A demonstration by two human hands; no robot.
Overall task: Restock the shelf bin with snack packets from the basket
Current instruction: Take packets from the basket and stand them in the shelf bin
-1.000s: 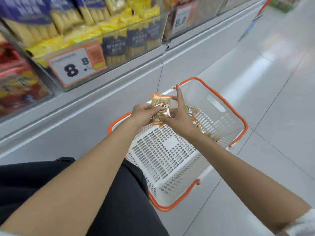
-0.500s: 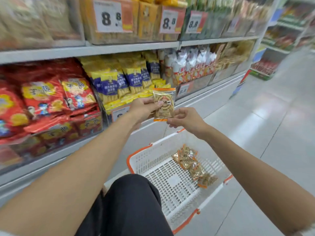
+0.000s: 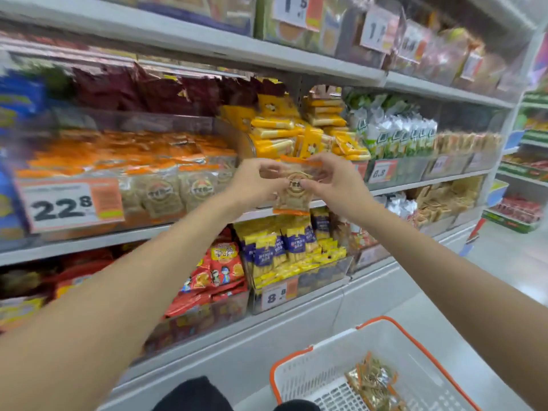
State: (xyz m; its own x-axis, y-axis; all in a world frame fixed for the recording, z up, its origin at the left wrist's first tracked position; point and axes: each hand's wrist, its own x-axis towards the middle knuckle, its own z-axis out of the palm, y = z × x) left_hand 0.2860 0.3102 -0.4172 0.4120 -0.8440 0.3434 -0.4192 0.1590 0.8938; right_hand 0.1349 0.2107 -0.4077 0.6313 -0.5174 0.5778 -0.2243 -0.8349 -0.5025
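Snack packet (image 3: 295,185): clear, orange-edged, round logo

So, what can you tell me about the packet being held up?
The packet is a small clear plastic pouch with orange strips at top and bottom, a round logo mid-face and pale brown snack inside. It hangs upright before the shelves, left hand and right hand each pinching a top corner. Print too blurred to read.

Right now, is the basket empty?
No, a few snack packets lie in the basket, besides the one packet that the left hand and right hand hold up by the shelf.
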